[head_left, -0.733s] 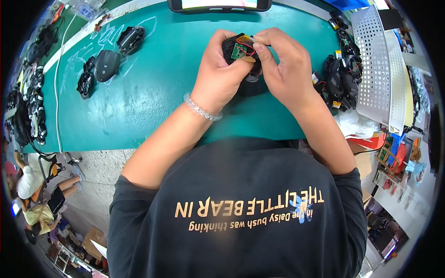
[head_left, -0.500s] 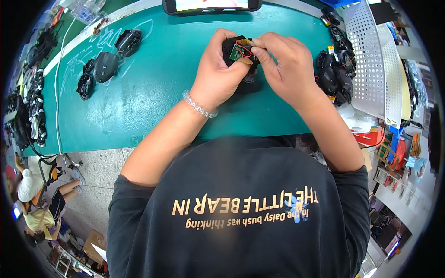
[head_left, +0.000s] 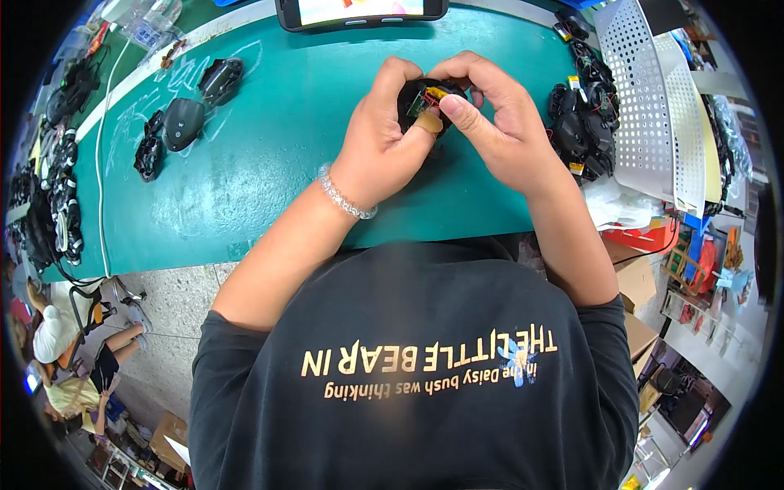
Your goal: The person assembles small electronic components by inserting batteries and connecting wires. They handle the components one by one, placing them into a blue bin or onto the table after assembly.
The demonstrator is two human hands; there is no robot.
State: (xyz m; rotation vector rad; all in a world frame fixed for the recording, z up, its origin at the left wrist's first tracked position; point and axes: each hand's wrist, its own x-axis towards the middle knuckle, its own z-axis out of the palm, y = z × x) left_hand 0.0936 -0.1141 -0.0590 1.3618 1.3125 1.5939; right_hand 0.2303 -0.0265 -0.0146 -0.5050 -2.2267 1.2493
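A black plastic device housing (head_left: 405, 108), open on top, is held between both hands over the green table. Inside it show a small green circuit board (head_left: 420, 104), thin red wires and a yellow wrapped piece (head_left: 437, 94) that looks like a small battery. My left hand (head_left: 377, 143) wraps the housing's left side, its thumb, covered with a tan wrap, lying across the lower edge. With the thumb at the yellow piece and the fingers curled behind the far side, my right hand (head_left: 510, 131) grips the right. The hands hide much of the housing.
Black device parts lie at the left: a smooth rounded shell (head_left: 184, 124) and two open housings (head_left: 221, 81) (head_left: 149, 155). More wired housings (head_left: 585, 131) are heaped at the right, beside a white perforated basket (head_left: 637, 98). A phone (head_left: 361, 11) stands at the far edge. Cables line the left.
My right hand has gone from pinching the wires and yellow piece to wrapping around the housing, its thumb over the yellow piece. That piece now sits lower inside the housing. The view has shifted slightly.
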